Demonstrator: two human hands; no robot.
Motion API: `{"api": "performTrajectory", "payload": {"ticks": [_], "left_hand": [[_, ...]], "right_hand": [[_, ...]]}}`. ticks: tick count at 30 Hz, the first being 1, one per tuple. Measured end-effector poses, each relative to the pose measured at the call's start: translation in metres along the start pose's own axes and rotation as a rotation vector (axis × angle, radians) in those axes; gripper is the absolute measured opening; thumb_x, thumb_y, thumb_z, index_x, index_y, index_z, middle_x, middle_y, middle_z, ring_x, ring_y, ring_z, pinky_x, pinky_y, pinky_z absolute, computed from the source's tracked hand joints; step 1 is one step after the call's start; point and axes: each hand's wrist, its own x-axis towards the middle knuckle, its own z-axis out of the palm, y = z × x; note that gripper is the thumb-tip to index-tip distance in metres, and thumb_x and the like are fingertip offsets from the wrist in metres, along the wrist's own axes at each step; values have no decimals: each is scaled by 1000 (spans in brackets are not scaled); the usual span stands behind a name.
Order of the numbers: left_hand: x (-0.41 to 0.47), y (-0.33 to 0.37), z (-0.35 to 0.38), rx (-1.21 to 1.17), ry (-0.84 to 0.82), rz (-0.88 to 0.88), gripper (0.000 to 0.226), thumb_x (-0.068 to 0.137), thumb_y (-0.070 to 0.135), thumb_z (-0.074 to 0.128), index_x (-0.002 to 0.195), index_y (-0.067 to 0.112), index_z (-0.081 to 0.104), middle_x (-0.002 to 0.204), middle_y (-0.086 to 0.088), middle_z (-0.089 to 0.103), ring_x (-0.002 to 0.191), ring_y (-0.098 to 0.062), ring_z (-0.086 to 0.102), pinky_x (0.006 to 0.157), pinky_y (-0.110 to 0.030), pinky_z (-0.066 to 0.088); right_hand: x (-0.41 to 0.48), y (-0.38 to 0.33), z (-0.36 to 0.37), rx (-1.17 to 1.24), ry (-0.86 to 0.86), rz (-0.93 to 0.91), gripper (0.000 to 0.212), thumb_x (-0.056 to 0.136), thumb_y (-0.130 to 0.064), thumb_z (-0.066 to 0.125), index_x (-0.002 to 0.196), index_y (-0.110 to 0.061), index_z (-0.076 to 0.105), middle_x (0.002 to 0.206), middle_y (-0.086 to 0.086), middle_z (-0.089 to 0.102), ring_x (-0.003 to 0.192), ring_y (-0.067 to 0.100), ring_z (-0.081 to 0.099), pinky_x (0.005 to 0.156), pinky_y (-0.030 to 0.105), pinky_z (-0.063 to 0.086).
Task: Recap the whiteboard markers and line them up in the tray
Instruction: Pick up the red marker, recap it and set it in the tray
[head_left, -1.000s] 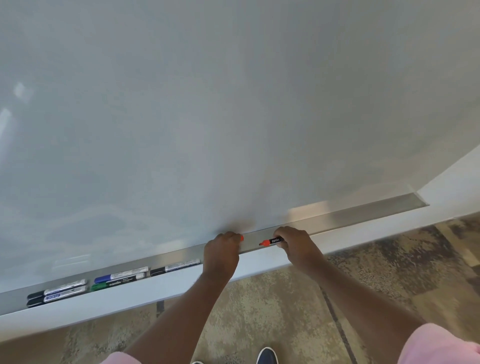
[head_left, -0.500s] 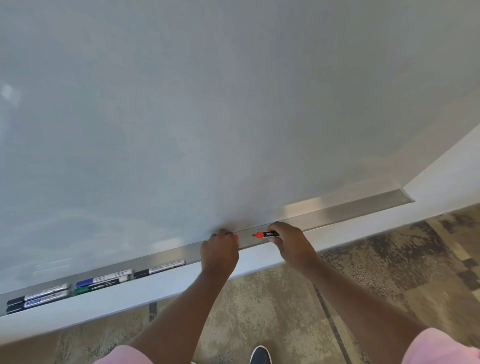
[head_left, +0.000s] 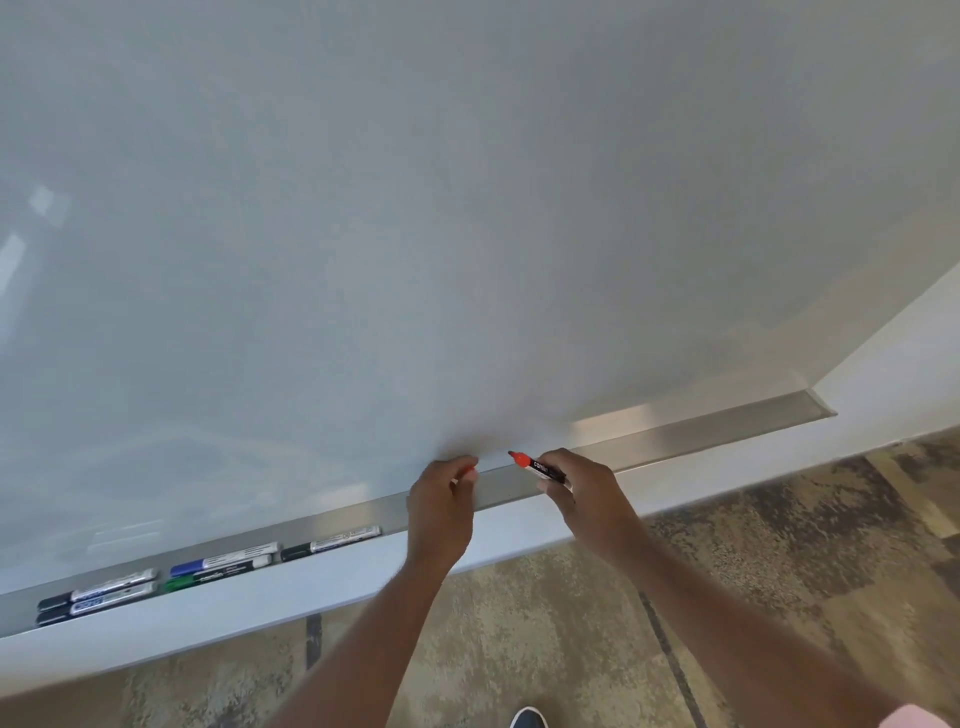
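My right hand (head_left: 584, 493) holds an uncapped red marker (head_left: 540, 469) just above the metal tray (head_left: 675, 434), its red tip pointing left. My left hand (head_left: 441, 512) is closed around a small red cap (head_left: 470, 473), only a sliver of which shows between the fingers. A short gap separates cap and tip. Further left in the tray lie capped markers: a black one (head_left: 332, 546), a blue one (head_left: 223, 562) beside a green one (head_left: 215, 577), and two black ones (head_left: 96, 597) side by side.
The whiteboard (head_left: 415, 234) fills the upper view, with a white wall (head_left: 893, 364) at its right. A white ledge (head_left: 260, 608) runs under the tray. Below is patterned carpet (head_left: 753, 561) and a dark shoe (head_left: 530, 717).
My right hand has lifted the red marker slightly off the tray and tilted its tip up. My left hand stays closed on the cap, close to the tip.
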Motion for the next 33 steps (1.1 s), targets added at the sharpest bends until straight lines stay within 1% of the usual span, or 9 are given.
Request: {"api": "performTrajectory", "payload": {"ticks": [2,3,5,7,11,17,25,30,33], "left_hand": [[-5,7,-21,-359,32,-214,20,99,20,67,94,34,80,87,8,80,88,-19,73,81,-33,56],[-9,10,-33,-519,47,-301,17,98,21,69,92,33,81,86,6,81,83,-19,74,77,-32,53],[-15,14,-55,-789,44,-411,10,99,25,71,102,23,81,98,0,83,79,-18,74,73,-35,47],[-20,16,-74,-943,13,-468,19,99,27,72,110,14,80,107,-5,82,83,-20,71,70,-35,43],[-29,17,-103,-1112,-52,-496,25,97,28,72,114,11,78,106,-6,79,86,-22,67,70,-34,41],[-41,15,-128,-1207,-116,-459,20,98,26,70,110,14,81,108,-7,79,80,-17,70,70,-33,44],[-51,6,-151,-1227,-110,-422,21,97,27,71,111,14,81,108,-7,77,80,-17,68,71,-32,43],[-58,4,-162,-984,21,-305,29,87,36,76,107,17,83,101,-9,82,78,-17,69,73,-36,43],[-60,-2,-170,-858,91,-217,15,91,32,76,100,25,85,94,-6,84,76,-13,73,74,-35,48]], "right_hand": [[-3,-14,1,16,-8,-43,7,101,-21,58,105,-27,61,79,-14,59,72,9,56,67,30,47],[-5,-21,1,22,-14,-66,7,102,-22,57,103,-28,60,77,-14,57,71,10,54,65,29,45],[-8,-36,3,27,-26,-108,8,103,-24,55,101,-30,59,74,-14,54,70,12,52,63,29,43],[-10,-52,4,33,-19,-143,7,103,-25,54,102,-29,60,75,-19,53,71,10,52,62,23,40],[-12,-84,9,20,-8,-201,17,105,-28,52,117,-26,63,80,-29,50,77,0,54,65,11,36],[-12,-124,20,-32,-36,-240,18,106,-29,48,119,-29,60,77,-24,44,75,3,51,61,14,35],[-20,-151,31,-82,-63,-215,21,105,-29,50,123,-26,62,81,-25,42,74,-6,48,62,9,35],[-24,-162,36,-150,-69,-221,24,106,-30,49,126,-25,61,88,-18,46,75,-9,45,62,7,33],[-27,-167,38,-204,-61,-234,25,105,-30,48,128,-26,58,91,-16,49,76,-3,44,63,5,31]]}}
